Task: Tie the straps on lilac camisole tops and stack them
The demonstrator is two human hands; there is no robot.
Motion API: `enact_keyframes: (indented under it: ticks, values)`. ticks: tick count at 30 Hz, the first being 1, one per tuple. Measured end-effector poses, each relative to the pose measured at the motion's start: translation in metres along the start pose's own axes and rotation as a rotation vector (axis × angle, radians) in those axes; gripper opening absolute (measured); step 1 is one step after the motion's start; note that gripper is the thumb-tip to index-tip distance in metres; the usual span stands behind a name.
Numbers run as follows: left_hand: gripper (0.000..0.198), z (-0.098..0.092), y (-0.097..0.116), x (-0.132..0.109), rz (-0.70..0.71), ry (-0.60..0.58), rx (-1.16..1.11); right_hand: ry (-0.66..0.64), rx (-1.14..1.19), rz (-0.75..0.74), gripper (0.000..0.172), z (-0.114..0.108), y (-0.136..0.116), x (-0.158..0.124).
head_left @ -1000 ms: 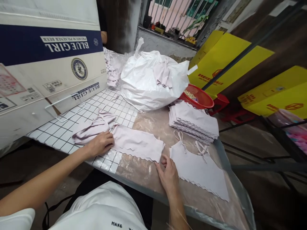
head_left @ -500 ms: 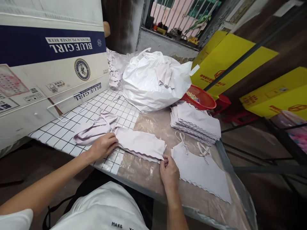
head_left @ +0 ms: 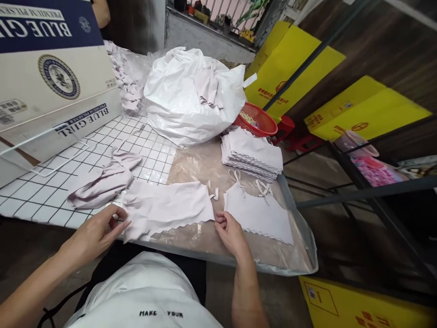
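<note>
A pale pink garment piece [head_left: 169, 207] with a scalloped lower edge lies flat near the table's front edge. My left hand [head_left: 94, 234] sits at its left end, fingers pinching the cloth's corner. My right hand [head_left: 230, 232] is at its lower right corner, fingers curled on the edge. Just right of it lies a finished pink strap top [head_left: 257, 212]. A crumpled pink piece [head_left: 104, 182] rests on the checked sheet behind my left hand.
A neat stack of folded pink pieces [head_left: 252, 152] stands at the back right. A big white plastic bag [head_left: 191, 98] holds more cloth. A red basket [head_left: 257, 120] and a beer carton [head_left: 51, 77] flank it. Yellow boxes [head_left: 362, 116] lie beyond the table.
The flat pink piece has been drawn toward the table's front edge. My left hand moved from the cloth's top to its left corner. The camera has tilted down and right.
</note>
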State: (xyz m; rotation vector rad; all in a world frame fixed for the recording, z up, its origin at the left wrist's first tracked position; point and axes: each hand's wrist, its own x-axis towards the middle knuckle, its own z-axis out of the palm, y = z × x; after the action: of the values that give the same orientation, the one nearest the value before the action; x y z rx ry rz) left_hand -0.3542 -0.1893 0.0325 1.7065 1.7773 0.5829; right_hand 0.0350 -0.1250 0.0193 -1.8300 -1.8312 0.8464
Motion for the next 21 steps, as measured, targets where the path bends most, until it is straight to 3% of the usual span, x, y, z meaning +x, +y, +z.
enact_keyframes:
  ticks: [4, 8, 12, 16, 21]
  values:
    - [0.043, 0.015, 0.006, 0.006, -0.234, 0.063, 0.146, 0.057, 0.083, 0.047, 0.027, 0.006, -0.005, 0.005]
    - [0.030, 0.025, 0.030, 0.015, -0.304, 0.112, 0.222, 0.129, -0.042, 0.104, 0.029, 0.019, -0.015, 0.018]
    - [0.027, 0.018, 0.029, 0.018, -0.320, 0.081, 0.076, 0.029, 0.098, 0.106, 0.039, 0.015, -0.019, 0.019]
    - [0.040, 0.008, 0.018, 0.016, -0.343, 0.100, -0.082, -0.126, 0.385, 0.230, 0.047, 0.005, -0.024, 0.013]
    - [0.041, 0.012, 0.021, 0.018, -0.378, 0.115, 0.071, -0.207, 0.470, 0.341, 0.052, 0.010, -0.035, 0.013]
